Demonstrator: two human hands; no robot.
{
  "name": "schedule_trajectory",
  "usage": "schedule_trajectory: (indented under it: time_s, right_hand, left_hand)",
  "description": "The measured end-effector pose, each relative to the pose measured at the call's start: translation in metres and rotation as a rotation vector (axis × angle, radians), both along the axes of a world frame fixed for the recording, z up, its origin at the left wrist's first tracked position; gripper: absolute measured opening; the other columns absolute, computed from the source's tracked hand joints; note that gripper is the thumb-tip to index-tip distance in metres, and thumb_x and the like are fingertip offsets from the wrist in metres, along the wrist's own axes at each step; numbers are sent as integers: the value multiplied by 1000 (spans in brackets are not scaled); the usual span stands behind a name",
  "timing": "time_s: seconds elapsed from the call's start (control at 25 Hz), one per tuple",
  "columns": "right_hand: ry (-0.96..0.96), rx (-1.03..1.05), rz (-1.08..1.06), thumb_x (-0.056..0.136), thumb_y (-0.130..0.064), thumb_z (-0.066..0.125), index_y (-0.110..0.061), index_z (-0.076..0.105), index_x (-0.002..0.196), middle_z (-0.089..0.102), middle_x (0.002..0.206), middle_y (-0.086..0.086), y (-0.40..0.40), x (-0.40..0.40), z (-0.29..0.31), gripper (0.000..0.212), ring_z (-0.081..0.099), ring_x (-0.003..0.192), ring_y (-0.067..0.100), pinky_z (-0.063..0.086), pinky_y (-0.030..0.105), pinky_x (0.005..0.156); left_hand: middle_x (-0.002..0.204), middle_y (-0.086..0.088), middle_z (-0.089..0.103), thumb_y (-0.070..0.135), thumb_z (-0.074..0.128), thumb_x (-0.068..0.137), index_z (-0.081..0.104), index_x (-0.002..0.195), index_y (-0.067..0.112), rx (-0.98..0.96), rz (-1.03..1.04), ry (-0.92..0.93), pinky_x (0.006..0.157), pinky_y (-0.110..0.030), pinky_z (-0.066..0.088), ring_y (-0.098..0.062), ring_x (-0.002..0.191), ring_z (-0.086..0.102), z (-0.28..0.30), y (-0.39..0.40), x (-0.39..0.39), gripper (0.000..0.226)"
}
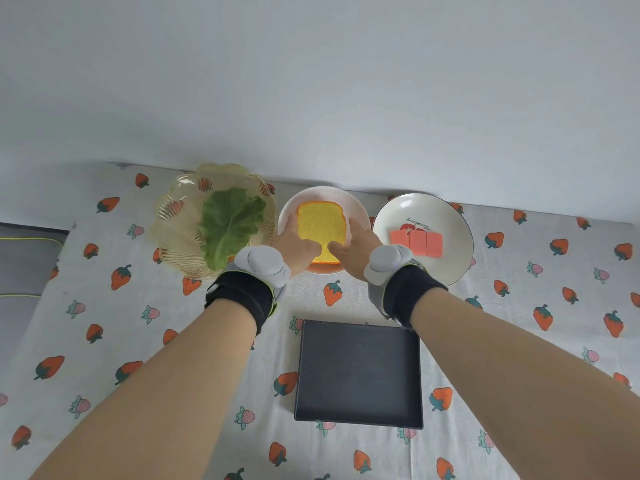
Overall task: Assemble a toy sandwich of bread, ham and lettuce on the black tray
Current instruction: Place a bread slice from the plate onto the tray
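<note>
A yellow toy bread slice (320, 227) lies on a pink plate (356, 207) at the back middle. My left hand (298, 245) grips its left edge and my right hand (353, 251) grips its right edge, thumbs on top near the front. Green lettuce (228, 226) rests in a clear ribbed bowl (173, 223) at the left. Three pink ham slices (417, 242) lie side by side on a white plate (446, 216) at the right. The black tray (360, 374) sits bare, nearer to me, below my wrists.
A strawberry-print cloth (138, 341) covers the table. A pale wall rises right behind the dishes. A grey cushion edge (24, 261) shows at the far left. Both wrists carry black bands with grey sensor units.
</note>
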State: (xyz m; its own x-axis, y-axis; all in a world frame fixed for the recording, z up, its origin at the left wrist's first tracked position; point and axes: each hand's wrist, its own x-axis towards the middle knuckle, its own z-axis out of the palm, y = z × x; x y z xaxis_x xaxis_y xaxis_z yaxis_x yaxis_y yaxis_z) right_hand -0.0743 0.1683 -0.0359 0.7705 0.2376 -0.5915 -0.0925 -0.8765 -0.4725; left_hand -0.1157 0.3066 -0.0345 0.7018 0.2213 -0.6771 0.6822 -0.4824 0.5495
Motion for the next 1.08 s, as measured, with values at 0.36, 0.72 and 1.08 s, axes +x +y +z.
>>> schedule_trajectory:
  time_s: [0.36,0.72,1.08]
  right_hand:
    - [-35,93,-123,93,-29,51,-18,36,144,56,135,7,7,13,-10,54,60,112,30,49,43,97]
    - [3,328,-200,81,-7,61,-26,31,146,54,116,3,-50,-28,13,74,61,90,23,48,29,61]
    - [135,138,-44,83,-13,65,-25,37,141,57,107,3,-116,-120,-6,65,58,77,18,43,19,54]
  left_hand:
    - [136,-12,55,7,58,81,28,150,23,37,184,-167,66,-36,53,-34,99,65,-7,-9,-8,76]
    - [115,0,59,0,67,73,20,153,35,-59,75,-152,74,-36,58,-25,91,68,16,-25,-53,99]
    - [104,-5,65,11,57,75,47,129,34,-148,8,26,83,-51,58,-29,93,67,-4,-73,-136,60]
